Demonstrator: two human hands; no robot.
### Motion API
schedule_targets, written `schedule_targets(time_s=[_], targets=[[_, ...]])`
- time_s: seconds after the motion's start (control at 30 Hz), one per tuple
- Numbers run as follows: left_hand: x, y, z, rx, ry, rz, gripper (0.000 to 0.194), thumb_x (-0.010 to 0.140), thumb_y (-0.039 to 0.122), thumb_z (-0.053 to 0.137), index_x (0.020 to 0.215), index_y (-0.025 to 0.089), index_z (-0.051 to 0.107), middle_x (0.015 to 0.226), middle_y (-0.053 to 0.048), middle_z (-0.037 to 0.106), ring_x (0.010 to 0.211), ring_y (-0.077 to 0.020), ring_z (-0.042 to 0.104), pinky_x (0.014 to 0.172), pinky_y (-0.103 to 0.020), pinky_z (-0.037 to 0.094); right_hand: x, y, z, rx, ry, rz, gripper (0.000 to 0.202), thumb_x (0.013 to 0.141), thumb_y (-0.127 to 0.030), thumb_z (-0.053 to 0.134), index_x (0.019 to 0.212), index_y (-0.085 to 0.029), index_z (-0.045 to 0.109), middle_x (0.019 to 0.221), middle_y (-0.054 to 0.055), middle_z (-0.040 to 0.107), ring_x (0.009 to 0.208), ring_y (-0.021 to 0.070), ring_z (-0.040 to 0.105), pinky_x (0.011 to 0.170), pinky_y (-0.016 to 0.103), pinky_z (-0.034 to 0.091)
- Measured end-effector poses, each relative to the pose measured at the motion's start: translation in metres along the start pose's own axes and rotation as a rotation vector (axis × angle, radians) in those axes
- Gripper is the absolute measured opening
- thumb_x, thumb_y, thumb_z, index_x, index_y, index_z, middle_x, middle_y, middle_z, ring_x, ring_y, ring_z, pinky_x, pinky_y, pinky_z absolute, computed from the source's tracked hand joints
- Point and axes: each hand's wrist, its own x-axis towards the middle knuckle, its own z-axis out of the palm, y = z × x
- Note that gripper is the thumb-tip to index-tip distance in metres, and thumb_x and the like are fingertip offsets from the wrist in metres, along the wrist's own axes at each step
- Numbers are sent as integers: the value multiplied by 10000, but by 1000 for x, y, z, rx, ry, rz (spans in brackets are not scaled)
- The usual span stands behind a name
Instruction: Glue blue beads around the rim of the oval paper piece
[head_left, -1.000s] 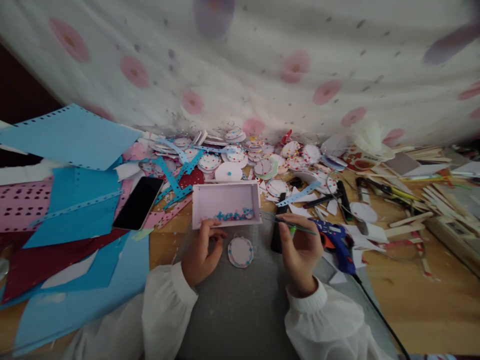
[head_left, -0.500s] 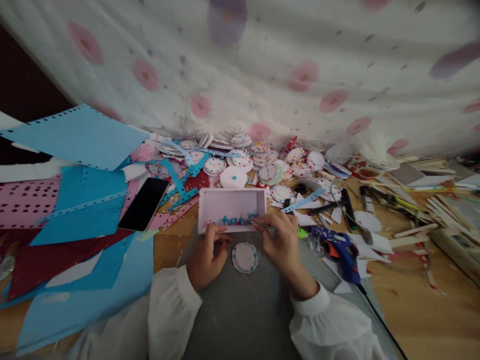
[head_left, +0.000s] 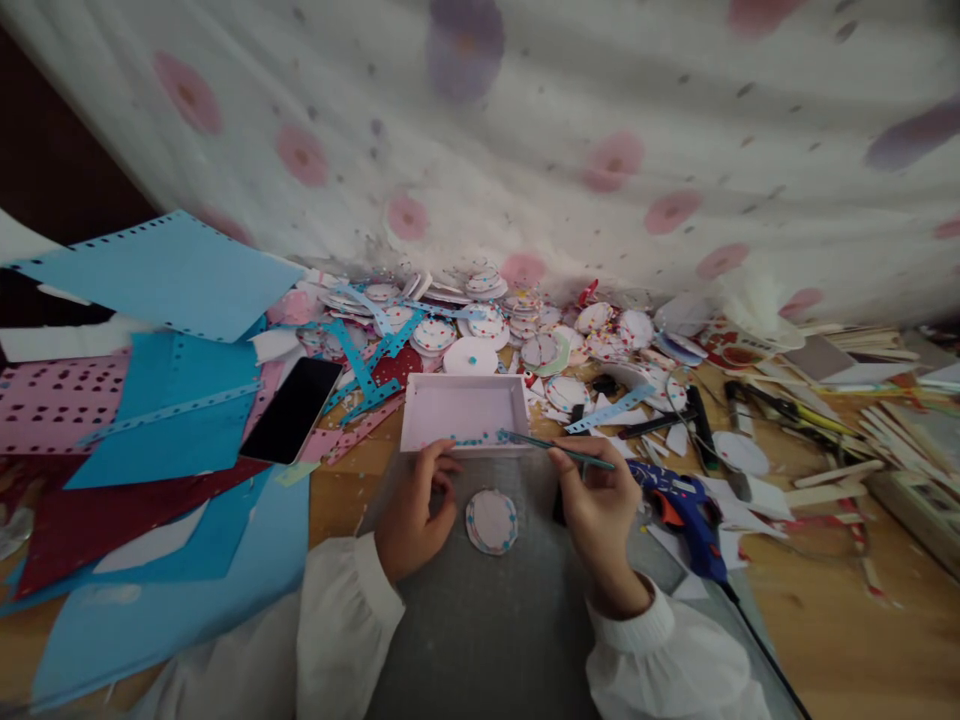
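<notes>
A shallow white box [head_left: 466, 404] lies in front of me, with several small blue dots [head_left: 472, 440] along its near side. My left hand [head_left: 415, 512] is at the box's near left corner, its forefinger hooked over the rim and the other fingers curled below. Pinched in my right hand [head_left: 600, 510] is a slim teal tool [head_left: 559, 447] that looks like tweezers; its tip reaches over the near wall into the box, by the dots. Between my hands a round white paper disc [head_left: 491, 521] with blue dots round its edge rests on the grey mat [head_left: 487, 630].
A blue glue gun [head_left: 686, 515] and its cord lie to the right. Dotted paper discs [head_left: 480, 325] are heaped behind the box. On the left are a phone [head_left: 292, 410] and coloured sheets [head_left: 161, 400]. Wooden sticks [head_left: 840, 475] lie far right.
My right hand has drawn back to the right and nearer to me, so more of the teal tool shows. My left hand stays at the box. The view has shifted slightly.
</notes>
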Motion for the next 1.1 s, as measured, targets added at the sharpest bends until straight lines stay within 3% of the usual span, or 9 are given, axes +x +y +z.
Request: schedule_targets(time_s=[0.13,0.3,0.5,0.73,0.93,1.1], targets=[[1,-1,-1,-91,20,-21,600,892,119,482,1438,240,266,1117,-92,596,808,-142,609,823,-344,489,-1,-6,1,118,-30,98,54,784,-239,712,773,-204,673,715,11,699,686,169,650,640,290,481],[2,-1,-4,-203,-26,-61,338,953,208,470,1290,224,462,1098,-79,599,812,-141,621,844,-336,484,-4,-1,6,89,-31,120,49,784,-246,705,772,-205,681,719,16,705,680,167,640,645,289,484],[3,0,-3,-216,-83,-92,381,951,207,462,1328,208,405,1087,-77,595,818,-141,628,849,-335,489,0,8,4,58,-18,203,102,765,-284,708,751,-192,666,644,-6,652,571,134,556,545,252,433],[5,1,-6,-222,-77,-133,232,951,257,489,1151,182,578,986,-68,658,815,-155,647,799,-309,503,3,4,0,131,-38,296,144,742,-316,726,748,-190,657,667,2,658,615,145,586,582,263,461],[9,10,-6,-434,-8,-173,182,903,261,572,1045,174,644,957,-55,703,726,-124,654,717,-258,538,-7,-5,3,265,-174,332,126,741,-302,745,755,-208,663,719,10,676,692,162,633,653,282,499],[9,11,-5,-487,-3,-206,158,863,266,622,974,170,680,877,-48,732,667,-122,648,669,-246,543,-14,-13,9,267,-274,312,130,755,-315,737,752,-205,667,694,16,671,664,163,627,599,267,497]])
